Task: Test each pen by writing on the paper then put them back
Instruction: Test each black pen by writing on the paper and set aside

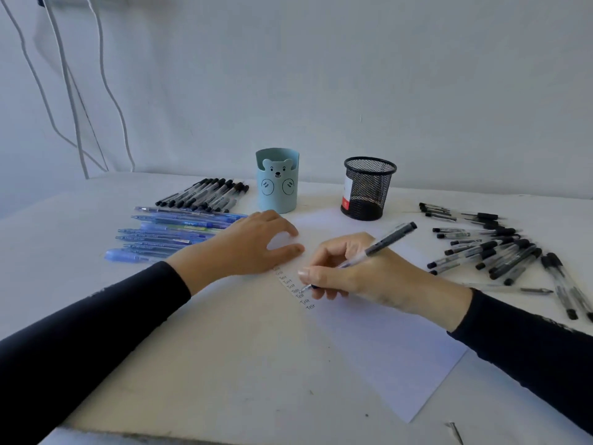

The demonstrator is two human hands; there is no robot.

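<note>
Two hands work at one sheet of paper point(385, 358), which lies at an angle on the white table point(224, 364); all places below are taken from that sheet.

Right hand point(362, 277): over the sheet's upper left part. Thumb and fingers curl round a clear-barrelled pen point(382, 244) in a writing grip. Tip down on the sheet, black rear end raised and pointing away to the right.

Left hand point(253, 242): at the sheet's far left side, just left of the pen tip. Fingers spread and nearly straight, holding nothing; fingertips point(296, 248) down on the surface, palm arched above it. Whether the heel of the hand lies on the sheet or on the table, I cannot tell.

Writing: a short column of small handwritten words point(296, 289) runs down the sheet's left side. The lower ones read "Test"; the top ones are hidden under the left hand. The pen tip touches beside this column.

Behind the sheet: a light blue bear-faced pen cup point(277, 181) off its far left corner and a black mesh pen cup point(367, 187) at its far edge, both upright. Contents cannot be seen.

Left of the sheet: a row of blue pens point(173, 232) lying side by side; further back, a neat row of black-capped pens point(205, 192).

Right of the sheet: a loose pile of black-capped pens point(494, 248), crossing one another.

Both forearms wear dark sleeves point(96, 332).
</note>
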